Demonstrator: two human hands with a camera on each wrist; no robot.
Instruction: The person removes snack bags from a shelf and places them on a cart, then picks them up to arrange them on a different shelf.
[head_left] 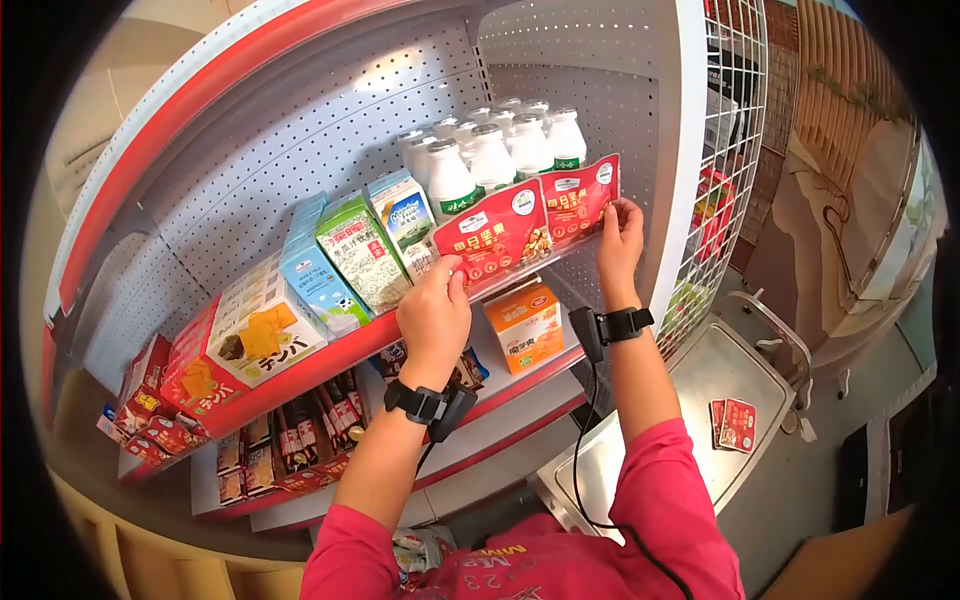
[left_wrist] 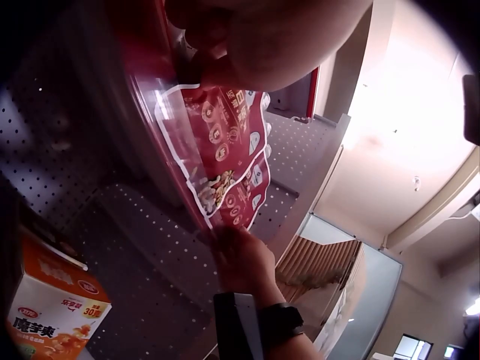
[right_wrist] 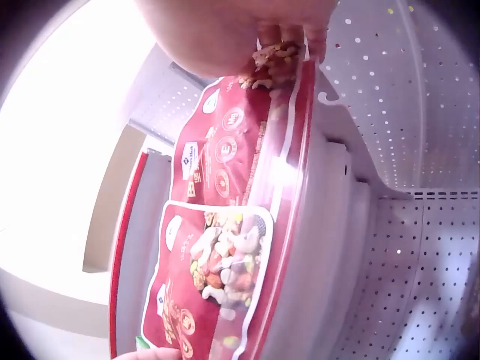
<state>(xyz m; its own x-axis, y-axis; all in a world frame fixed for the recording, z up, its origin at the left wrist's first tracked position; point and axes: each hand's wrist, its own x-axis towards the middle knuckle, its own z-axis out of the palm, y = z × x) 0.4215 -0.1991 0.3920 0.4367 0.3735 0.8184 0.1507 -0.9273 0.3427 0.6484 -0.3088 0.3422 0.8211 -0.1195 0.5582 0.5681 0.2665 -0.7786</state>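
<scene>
Two red nut pouches stand side by side at the shelf's front edge, before the white bottles. My left hand [head_left: 436, 318] pinches the lower left corner of the left nut pouch [head_left: 490, 235]. At the other end my right hand [head_left: 622, 248] holds the right edge of the right nut pouch [head_left: 580, 203] between thumb and fingers. The pouches overlap where they meet, and printed nuts show on the left one. In the right wrist view, the right hand [right_wrist: 247, 30] covers one end of its pouch.
Several white bottles [head_left: 490, 158] stand behind the pouches. Drink cartons [head_left: 362, 252] and snack boxes [head_left: 262, 318] fill the shelf leftward. An orange box [head_left: 525, 325] sits on the shelf below. At right are a white wire grid [head_left: 722, 190] and a metal cart [head_left: 690, 475] bearing red packets [head_left: 738, 425].
</scene>
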